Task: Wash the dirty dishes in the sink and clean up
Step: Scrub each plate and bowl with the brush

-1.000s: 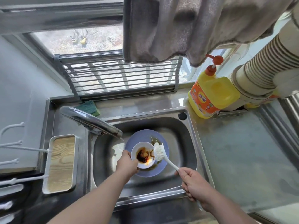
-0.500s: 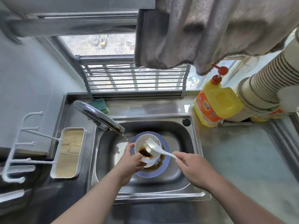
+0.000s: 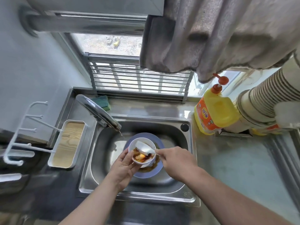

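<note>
Gripping the small white bowl (image 3: 142,154) by its near rim, the left hand (image 3: 124,167) is tilting it over the blue plate (image 3: 146,173) in the sink (image 3: 186,159) at lower centre — likely so the brown sauce drains there. Fingers of the right hand (image 3: 177,161) are curling round the white brush (image 3: 144,147), bristles inside the bowl. Half a second ago the brush lay lower over the sauce — now it is reaching the far rim.

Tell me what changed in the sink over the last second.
The right hand slid up the white brush and pushed its head into the small white bowl; the left hand lifted and tilted the bowl. The blue plate and faucet stayed put.
</note>
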A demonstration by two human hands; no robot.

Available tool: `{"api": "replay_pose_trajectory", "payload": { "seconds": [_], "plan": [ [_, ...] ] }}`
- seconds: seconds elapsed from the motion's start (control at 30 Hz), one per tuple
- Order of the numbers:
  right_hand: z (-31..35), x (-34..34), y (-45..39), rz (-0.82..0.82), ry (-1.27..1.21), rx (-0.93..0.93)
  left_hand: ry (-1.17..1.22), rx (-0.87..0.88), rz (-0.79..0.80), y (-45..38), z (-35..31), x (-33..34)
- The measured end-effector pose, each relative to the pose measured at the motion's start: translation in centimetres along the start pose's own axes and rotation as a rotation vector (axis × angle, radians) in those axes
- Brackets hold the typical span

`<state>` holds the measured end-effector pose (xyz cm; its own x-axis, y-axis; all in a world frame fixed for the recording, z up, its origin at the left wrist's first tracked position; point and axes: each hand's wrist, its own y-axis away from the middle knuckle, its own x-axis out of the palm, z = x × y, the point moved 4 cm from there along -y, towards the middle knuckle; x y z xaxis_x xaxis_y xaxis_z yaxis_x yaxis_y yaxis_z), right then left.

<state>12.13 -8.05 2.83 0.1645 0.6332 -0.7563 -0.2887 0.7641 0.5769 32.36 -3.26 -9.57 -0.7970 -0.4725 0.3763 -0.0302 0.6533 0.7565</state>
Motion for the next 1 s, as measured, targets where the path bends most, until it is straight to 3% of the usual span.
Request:
{"api": "replay_pose_trajectory", "payload": {
  "seconds": [0.1,0.2,0.27,0.37,0.43,0.6,0.7,0.8,0.93,1.0],
  "plan": [
    [-0.1,0.8,0.2,0.046,0.021,0.077,0.014,0.017,-0.012,-1.1,-1.2,-0.7],
    [1.8,1.5,0.2,0.113,-0.229,0.103,0.036,0.002,0.013,-1.6,-1.5,-0.5],
    [2.9,1.1,-0.4,0.069,-0.3,0.114,0.063,-0.036,0.024,-1.4,-1.1,-0.5],
    [2.5,0.5,-0.5,-0.009,-0.173,0.193,0.022,-0.069,0.043,-1.5,-1.3,-1.1],
    [1.9,1.0,0.1,0.035,-0.141,0.253,-0.027,-0.065,0.032,-2.1,-2.0,-1.8],
    [4.1,2.3,0.3,0.101,-0.526,0.268,-0.036,-0.096,0.047,-1.8,-2.0,-1.5],
    [3.9,2.0,0.1,-0.02,-0.356,0.317,-0.04,-0.112,0.061,-1.2,-2.1,-1.6],
    [3.5,2.3,1.3,0.015,-0.17,0.342,-0.117,-0.105,0.037,-1.7,-3.5,-2.1],
    [5.3,2.5,1.7,0.095,-0.483,0.329,-0.181,-0.114,0.053,-1.8,-4.2,-2.1],
    [5.8,2.2,1.0,0.058,-0.488,0.319,-0.185,-0.135,0.072,-1.1,-3.7,-2.0]
  ]
}}
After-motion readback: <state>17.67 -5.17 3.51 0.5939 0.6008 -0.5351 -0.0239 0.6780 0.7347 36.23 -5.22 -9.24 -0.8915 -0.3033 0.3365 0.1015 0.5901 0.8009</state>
